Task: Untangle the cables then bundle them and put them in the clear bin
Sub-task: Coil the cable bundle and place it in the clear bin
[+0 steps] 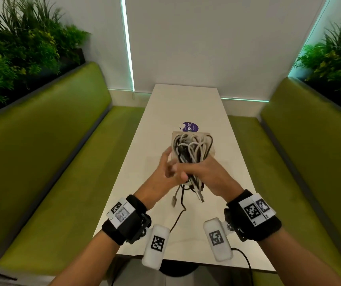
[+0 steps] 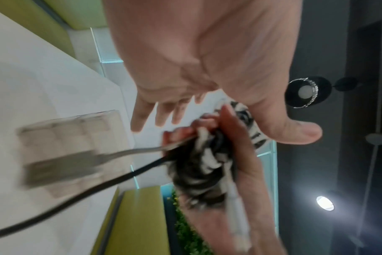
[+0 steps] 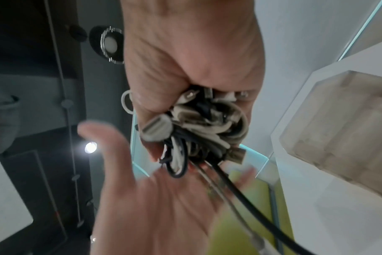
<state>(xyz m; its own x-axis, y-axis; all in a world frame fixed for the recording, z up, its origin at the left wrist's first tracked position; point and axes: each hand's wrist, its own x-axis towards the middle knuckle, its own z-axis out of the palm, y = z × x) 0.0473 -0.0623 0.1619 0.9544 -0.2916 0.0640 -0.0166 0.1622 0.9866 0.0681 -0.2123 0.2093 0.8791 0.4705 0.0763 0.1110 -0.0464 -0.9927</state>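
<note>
My right hand (image 1: 208, 174) is held above the white table (image 1: 186, 104) and grips a bundle of black and white cables (image 1: 190, 151) round its lower part, with the loops standing up above the fist. Plug ends (image 1: 173, 201) hang below it, and one black cable (image 1: 177, 217) trails down to the table. My left hand (image 1: 165, 170) is open, fingers spread, right beside the bundle on its left. The clear bin (image 1: 212, 150) stands on the table just behind the bundle. In the right wrist view the bundle (image 3: 196, 127) fills the fist and the bin (image 3: 349, 129) is to the right.
A purple round sticker (image 1: 190, 126) lies on the table beyond the bin. Green benches (image 1: 62, 162) run along both sides of the table, with plants (image 1: 21, 48) behind them. A white wall closes the far end.
</note>
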